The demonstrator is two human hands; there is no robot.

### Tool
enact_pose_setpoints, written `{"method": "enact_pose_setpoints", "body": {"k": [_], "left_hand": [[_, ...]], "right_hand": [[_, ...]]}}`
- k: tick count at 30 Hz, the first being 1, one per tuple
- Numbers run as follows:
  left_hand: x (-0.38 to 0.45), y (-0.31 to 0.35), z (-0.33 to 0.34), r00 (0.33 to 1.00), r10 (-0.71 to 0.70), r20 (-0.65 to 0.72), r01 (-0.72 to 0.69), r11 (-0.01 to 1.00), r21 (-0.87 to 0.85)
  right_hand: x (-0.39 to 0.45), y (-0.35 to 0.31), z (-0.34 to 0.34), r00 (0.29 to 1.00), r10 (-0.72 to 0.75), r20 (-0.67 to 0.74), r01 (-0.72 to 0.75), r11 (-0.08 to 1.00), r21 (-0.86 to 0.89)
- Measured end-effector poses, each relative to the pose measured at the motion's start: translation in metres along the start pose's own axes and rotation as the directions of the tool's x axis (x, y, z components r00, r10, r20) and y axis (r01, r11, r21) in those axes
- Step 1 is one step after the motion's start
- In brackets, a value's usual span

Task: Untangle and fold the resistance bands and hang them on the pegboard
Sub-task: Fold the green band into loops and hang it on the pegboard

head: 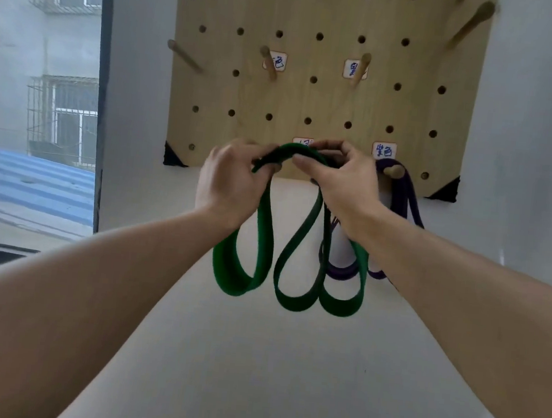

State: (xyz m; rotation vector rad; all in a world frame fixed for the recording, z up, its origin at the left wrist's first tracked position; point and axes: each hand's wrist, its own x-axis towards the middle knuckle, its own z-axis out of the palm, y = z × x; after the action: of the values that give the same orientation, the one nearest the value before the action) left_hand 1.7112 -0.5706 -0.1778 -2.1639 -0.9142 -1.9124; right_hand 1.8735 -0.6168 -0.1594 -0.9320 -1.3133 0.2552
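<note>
Three green loops hang below my hands in front of the pegboard (pixel 311 104): my left hand (pixel 233 181) pinches the gathered top of the green band (pixel 263 241) on one side while my right hand (pixel 341 181) pinches it on the other, fingers curled round the folds so they stay stacked. I judge I hold it arched like this to slip it over a peg hidden behind my hands. Further right, the purple band (pixel 404 194) already hangs from its peg (pixel 393 170).

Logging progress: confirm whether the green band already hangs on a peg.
No, the green band is held up by both hands, left hand and right hand.
</note>
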Motion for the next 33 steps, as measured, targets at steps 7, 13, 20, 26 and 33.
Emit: {"method": "enact_pose_setpoints", "body": {"k": [7,13,20,26,33], "left_hand": [[0.039,-0.008,0.027,1.0,-0.008,0.03,0.004,0.995,0.103],[0.039,-0.019,0.049,0.999,-0.025,0.048,0.018,0.99,0.142],[0.039,-0.028,0.059,0.999,-0.012,0.048,0.005,0.99,0.144],[0.027,-0.031,0.063,0.999,0.025,0.042,-0.03,0.992,0.122],[0.036,-0.032,0.057,0.999,0.044,0.02,-0.046,0.997,0.066]], "right_hand": [[0.044,0.014,0.012,0.993,0.035,-0.114,-0.037,0.999,-0.01],[0.054,0.038,0.02,0.984,0.048,-0.169,-0.037,0.997,0.063],[0.054,0.046,0.019,0.984,-0.032,-0.174,0.041,0.998,0.045],[0.056,0.057,0.017,0.924,-0.324,-0.203,0.213,0.878,-0.428],[0.045,0.063,0.006,0.858,-0.502,0.108,0.401,0.524,-0.751]]}}
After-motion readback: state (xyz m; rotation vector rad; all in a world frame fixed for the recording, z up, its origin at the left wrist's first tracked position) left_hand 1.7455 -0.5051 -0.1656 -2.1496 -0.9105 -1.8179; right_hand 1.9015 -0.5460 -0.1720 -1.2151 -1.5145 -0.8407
